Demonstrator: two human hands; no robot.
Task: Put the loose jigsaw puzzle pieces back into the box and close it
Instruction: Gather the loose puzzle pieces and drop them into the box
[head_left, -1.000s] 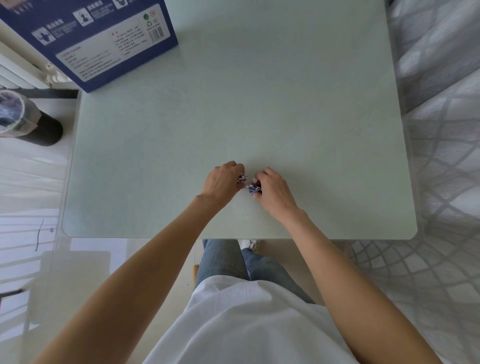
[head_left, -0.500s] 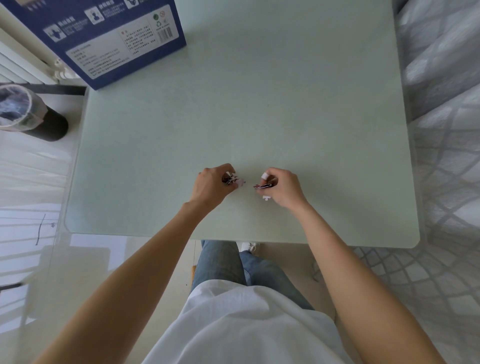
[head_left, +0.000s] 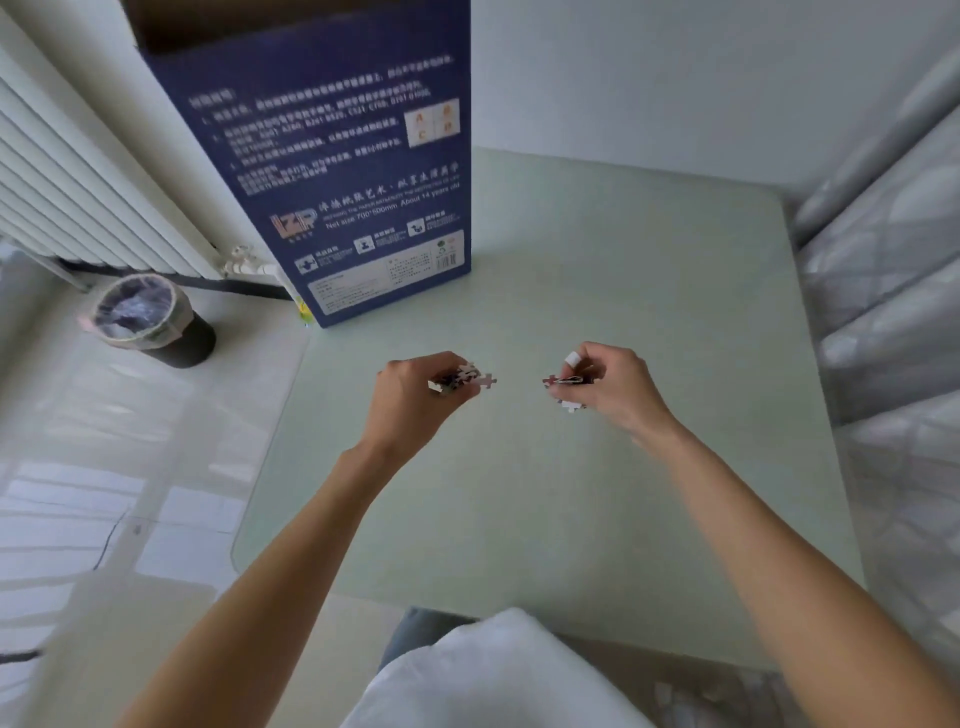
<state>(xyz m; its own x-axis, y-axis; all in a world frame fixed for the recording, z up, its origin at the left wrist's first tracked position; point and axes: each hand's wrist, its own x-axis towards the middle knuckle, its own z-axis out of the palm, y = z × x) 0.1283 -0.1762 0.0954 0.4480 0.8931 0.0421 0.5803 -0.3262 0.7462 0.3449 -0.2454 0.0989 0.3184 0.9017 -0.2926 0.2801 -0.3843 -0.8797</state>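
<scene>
Head view, what do both hands hold?
— The left hand (head_left: 415, 395) pinches puzzle pieces (head_left: 462, 378); the right hand (head_left: 610, 387) also grips some pieces.
— Where is the box (head_left: 332, 171)?
— Standing tall beyond the left hand, which I judge is nearer to it; its open top is up.

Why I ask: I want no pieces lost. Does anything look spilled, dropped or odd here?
Nothing stands out. The left hand and the right hand each hold a few pieces above the table; none show loose on it. The box stands upright at the far left corner.
</scene>
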